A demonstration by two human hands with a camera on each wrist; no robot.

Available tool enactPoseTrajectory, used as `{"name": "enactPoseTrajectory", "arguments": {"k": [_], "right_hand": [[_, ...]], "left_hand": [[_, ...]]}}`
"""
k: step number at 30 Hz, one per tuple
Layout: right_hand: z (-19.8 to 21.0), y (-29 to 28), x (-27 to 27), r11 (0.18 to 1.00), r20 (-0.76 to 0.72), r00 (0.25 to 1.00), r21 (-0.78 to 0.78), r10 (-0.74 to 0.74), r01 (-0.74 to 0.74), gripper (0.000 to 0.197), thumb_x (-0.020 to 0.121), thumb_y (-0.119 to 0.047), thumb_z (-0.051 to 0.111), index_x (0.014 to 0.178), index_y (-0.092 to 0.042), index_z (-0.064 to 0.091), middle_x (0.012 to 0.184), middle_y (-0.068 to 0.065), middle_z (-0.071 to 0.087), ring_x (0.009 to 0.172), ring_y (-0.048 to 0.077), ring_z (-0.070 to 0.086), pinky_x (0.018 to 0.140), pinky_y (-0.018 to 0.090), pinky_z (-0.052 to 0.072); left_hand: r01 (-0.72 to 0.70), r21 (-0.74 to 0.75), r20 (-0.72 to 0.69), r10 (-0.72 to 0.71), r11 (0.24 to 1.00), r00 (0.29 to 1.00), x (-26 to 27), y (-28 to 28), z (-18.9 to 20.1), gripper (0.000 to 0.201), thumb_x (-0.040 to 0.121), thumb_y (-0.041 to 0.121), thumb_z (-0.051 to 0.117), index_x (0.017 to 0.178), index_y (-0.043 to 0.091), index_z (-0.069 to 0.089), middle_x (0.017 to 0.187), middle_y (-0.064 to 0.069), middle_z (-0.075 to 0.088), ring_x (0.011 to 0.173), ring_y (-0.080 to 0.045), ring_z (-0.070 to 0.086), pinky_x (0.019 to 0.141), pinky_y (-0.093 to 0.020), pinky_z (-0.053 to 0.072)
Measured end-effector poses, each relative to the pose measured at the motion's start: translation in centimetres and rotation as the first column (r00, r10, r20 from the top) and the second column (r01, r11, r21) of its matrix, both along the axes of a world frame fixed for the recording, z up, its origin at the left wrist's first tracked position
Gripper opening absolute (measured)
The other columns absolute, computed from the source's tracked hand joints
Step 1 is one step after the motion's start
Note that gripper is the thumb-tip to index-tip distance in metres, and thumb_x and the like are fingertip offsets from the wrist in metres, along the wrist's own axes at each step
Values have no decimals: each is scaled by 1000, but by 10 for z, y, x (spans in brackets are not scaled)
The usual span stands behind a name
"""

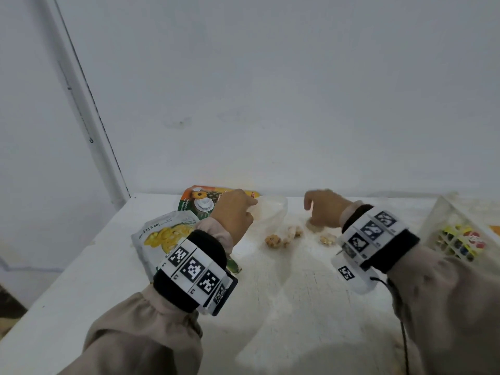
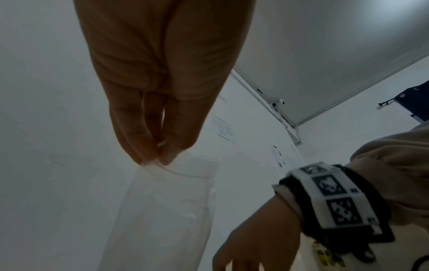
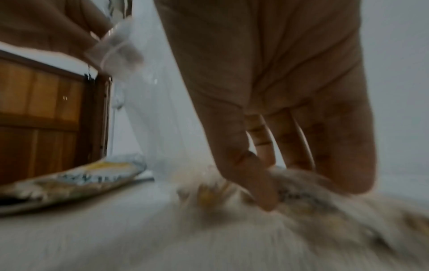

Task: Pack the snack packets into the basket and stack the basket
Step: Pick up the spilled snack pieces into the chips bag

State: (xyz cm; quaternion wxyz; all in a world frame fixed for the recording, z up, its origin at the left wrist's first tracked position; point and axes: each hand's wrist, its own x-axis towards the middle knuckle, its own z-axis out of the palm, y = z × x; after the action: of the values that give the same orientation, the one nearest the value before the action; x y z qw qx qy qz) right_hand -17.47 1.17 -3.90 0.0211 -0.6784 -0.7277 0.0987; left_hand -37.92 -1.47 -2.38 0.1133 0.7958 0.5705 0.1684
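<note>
Loose snacks (image 1: 284, 236) between hands, left hand (image 1: 232, 212) pinching clear bag (image 1: 270, 212).

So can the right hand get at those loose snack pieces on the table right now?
Probably yes. The right hand hovers just behind the snack pieces on the table, with nothing between them; the left hand is off to the side pinching the clear bag.

The head camera looks down over both wrists at the white table (image 1: 270, 307). Each wrist camera sits low and close, looking along its fingers. All three share the clear bag (image 1: 270, 215).
</note>
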Motion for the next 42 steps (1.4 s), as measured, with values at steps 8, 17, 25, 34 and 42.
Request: {"name": "enactPoseTrajectory", "arguments": {"k": [8,17,25,34,42], "right_hand": [[43,-32,-30,837,-527,684,493,504,-237,15,81,2,62,84,-12,63,80,-11,62,73,-7,57,69,4,39],[11,-13,-31,769,-369,744,568,557,-294,21,82,2,60,96,-10,72,96,3,68,87,14,60,84,22,47],[-1,0,-15,888,-627,715,459,310,18,18,89,-6,56,100,-20,58,88,-11,51,75,8,48,71,7,38],[-66,12,-18,945,157,976,-313,151,-96,45,78,-38,70,101,-18,38,123,6,49,100,21,47,83,30,39],[-39,28,-16,978,-45,993,-175,109,-115,23,94,-16,41,112,-16,55,125,6,52,96,20,47,83,26,34]], "left_hand": [[23,52,13,-23,998,1000,5,1,6,28,88,4,48,112,4,63,114,-14,60,92,-26,54,68,-19,29],[21,47,243,-32,999,969,-1,3,5,35,84,7,54,117,14,63,114,-5,64,89,-13,55,75,-13,35],[-33,56,324,13,998,946,0,6,2,29,87,1,48,103,10,70,105,-11,67,76,-13,53,65,-12,34],[-63,41,228,53,997,972,-5,12,-1,32,89,1,42,107,4,68,116,-9,65,99,-20,61,68,-6,32],[-54,-17,253,56,998,966,-9,12,0,31,85,8,55,114,6,64,120,-8,62,106,-19,57,91,-21,41]]}}
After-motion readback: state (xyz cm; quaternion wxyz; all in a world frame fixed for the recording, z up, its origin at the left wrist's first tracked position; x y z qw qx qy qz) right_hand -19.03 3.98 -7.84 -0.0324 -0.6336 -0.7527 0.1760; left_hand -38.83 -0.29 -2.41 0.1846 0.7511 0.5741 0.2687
